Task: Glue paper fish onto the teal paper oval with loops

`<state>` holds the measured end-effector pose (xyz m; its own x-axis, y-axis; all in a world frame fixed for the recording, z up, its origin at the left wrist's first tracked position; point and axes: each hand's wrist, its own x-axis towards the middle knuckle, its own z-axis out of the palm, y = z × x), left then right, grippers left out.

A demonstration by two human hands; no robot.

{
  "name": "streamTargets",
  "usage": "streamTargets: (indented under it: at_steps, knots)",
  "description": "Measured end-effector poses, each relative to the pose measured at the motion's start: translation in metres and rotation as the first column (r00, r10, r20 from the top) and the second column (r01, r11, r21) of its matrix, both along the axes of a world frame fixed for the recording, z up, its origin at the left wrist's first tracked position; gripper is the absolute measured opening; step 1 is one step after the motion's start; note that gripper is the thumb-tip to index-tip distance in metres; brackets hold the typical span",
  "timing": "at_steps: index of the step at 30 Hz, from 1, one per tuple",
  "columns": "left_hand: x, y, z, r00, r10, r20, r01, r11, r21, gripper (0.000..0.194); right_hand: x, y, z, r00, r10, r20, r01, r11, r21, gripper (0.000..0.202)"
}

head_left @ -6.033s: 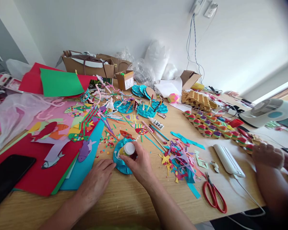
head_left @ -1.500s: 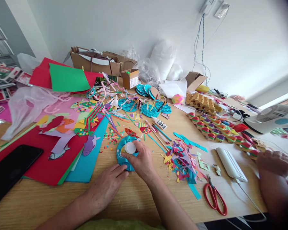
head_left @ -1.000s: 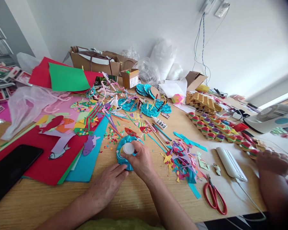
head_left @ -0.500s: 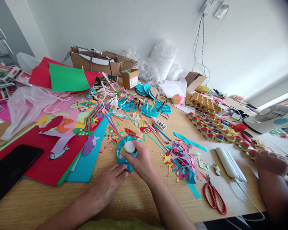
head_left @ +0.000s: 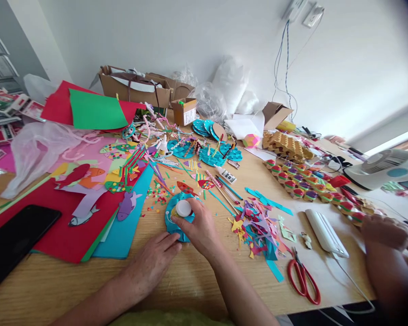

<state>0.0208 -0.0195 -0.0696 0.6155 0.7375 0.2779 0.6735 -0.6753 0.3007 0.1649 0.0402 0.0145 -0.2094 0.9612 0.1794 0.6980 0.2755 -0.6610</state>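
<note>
My right hand is closed round a small jar with a white lid, its thumb and fingers gripping the sides. The jar is over a round blue piece with a crinkled surface, flat on the table. A white curl shows on the blue piece left of the jar. My left hand rests flat on the table, fingers stretched out, fingertips at the blue piece's near edge. An orange-brown paper fish lies just beyond it. The jar's underside is hidden.
Coloured sheets with paper fish and a black phone lie left. Paper scraps, red-handled scissors and a white corded device are right. Beyond are a glue bottle and painted egg trays. Another person's hand rests far right.
Almost nothing differs. My right hand and the jar have shifted very slightly, and the white curl on the blue piece shows a little differently. My left hand stays put.
</note>
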Motion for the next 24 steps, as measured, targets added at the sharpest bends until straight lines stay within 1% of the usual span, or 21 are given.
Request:
streamTargets:
  at_steps: [5, 9, 14, 18, 24]
  knots:
    - [0.0002, 0.0002, 0.002, 0.999, -0.02, -0.041, 0.019, 0.999, -0.037, 0.031, 0.0008, -0.0012, 0.004, 1.0, -0.024, -0.016, 0.023, 1.0, -0.015, 0.022]
    - [0.0006, -0.0004, 0.0008, 1.0, -0.004, -0.007, 0.003, 0.999, -0.045, 0.034, -0.0002, -0.0011, 0.0025, 1.0, -0.01, 0.003, 0.01, 1.0, -0.006, 0.023]
    - [0.0, -0.0008, -0.0009, 1.0, -0.007, 0.003, 0.007, 0.998, -0.07, 0.032, -0.0008, 0.0008, 0.0038, 0.999, -0.05, 0.014, 0.05, 0.998, 0.03, 0.028]
    - [-0.0006, 0.0002, -0.0002, 1.0, 0.002, 0.023, 0.001, 0.995, -0.1, 0.033, -0.0001, 0.0021, 0.0043, 0.999, -0.047, 0.017, 0.046, 0.998, 0.043, 0.032]
    - [-0.0011, 0.0003, -0.0018, 1.0, -0.001, 0.009, 0.002, 0.998, -0.064, 0.03, -0.0006, 0.0023, 0.0021, 0.999, -0.03, 0.019, 0.029, 0.998, 0.054, 0.033]
